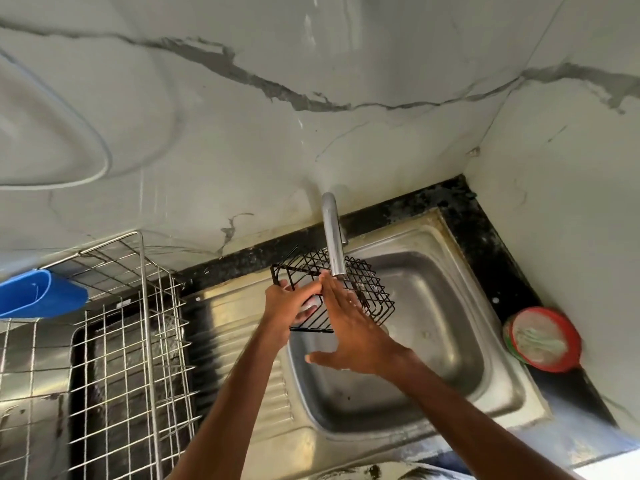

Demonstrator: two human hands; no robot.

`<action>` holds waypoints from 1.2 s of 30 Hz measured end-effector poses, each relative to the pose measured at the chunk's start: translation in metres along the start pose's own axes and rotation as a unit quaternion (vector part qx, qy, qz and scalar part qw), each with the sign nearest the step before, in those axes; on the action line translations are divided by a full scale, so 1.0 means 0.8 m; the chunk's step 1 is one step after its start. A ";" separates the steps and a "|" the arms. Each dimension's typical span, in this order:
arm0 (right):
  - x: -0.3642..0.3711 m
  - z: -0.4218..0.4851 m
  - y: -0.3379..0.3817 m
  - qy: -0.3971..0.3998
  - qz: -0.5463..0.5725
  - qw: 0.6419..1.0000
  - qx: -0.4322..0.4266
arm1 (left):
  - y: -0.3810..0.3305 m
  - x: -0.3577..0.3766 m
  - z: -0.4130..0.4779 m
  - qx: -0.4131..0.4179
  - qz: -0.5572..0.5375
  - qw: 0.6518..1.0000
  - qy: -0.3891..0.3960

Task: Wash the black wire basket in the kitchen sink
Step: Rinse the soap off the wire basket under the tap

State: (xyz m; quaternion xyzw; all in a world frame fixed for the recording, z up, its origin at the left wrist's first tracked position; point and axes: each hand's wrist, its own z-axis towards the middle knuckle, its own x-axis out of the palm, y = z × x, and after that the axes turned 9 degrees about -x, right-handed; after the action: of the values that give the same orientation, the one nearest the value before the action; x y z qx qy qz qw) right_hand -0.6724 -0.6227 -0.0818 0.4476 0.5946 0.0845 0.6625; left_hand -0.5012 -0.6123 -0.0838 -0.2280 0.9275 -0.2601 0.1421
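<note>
A small black wire basket (372, 289) is held tilted over the steel sink (433, 306), right under the chrome tap (333, 237). My left hand (287, 306) grips the basket's left edge, fingers curled through the wires. My right hand (349, 327) lies flat with straight fingers against the basket's inner face, thumb spread out toward me. Water wets the wires near the spout.
A steel wire dish rack (138, 323) stands on the drainboard at left, with a blue plastic holder (38, 296) hooked on it. A red-rimmed round dish of soap (542, 339) sits on the black counter at right. Marble-look walls close in behind and right.
</note>
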 end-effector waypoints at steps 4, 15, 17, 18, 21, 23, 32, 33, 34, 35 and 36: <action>0.015 -0.020 -0.027 -0.041 0.005 0.999 -0.011 | 0.006 -0.015 0.003 -0.008 -0.019 1.000 -0.016; 0.007 -0.021 -0.024 -0.030 0.043 0.998 0.026 | 0.009 -0.017 0.012 -0.004 -0.018 1.000 -0.005; 0.005 -0.016 0.001 -0.056 0.039 0.998 -0.018 | 0.009 -0.018 0.014 -0.006 -0.019 1.000 -0.004; 0.003 -0.017 0.003 -0.060 0.050 0.997 -0.026 | 0.008 -0.018 0.014 -0.006 -0.018 1.000 -0.003; 0.000 -0.023 -0.026 -0.077 0.156 0.985 0.014 | 0.010 -0.021 0.019 -0.001 -0.022 1.000 0.006; -0.012 -0.020 -0.044 -0.168 0.312 0.930 0.102 | 0.009 -0.022 0.019 0.005 -0.026 1.000 0.012; -0.078 0.064 -0.051 -0.202 0.764 0.550 0.269 | 0.011 -0.019 0.025 -0.002 -0.005 1.000 0.027; -0.080 0.066 -0.043 -0.192 0.758 0.560 0.274 | 0.012 -0.018 0.023 -0.005 -0.007 1.000 0.028; -0.081 0.067 -0.035 -0.183 0.744 0.577 0.284 | 0.014 -0.018 0.025 -0.009 -0.011 0.999 0.030; -0.081 0.064 -0.030 -0.171 0.724 0.604 0.285 | 0.015 -0.017 0.025 -0.013 -0.017 0.999 0.035; -0.076 0.061 -0.026 -0.158 0.691 0.646 0.282 | 0.018 -0.017 0.028 -0.016 -0.022 0.999 0.033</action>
State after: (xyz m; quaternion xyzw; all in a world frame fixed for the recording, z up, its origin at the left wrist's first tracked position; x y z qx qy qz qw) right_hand -0.6561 -0.6981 -0.0578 0.9005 -0.0058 0.2740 0.3376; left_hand -0.4858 -0.6040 -0.1079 -0.2416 0.9306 -0.2552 0.1025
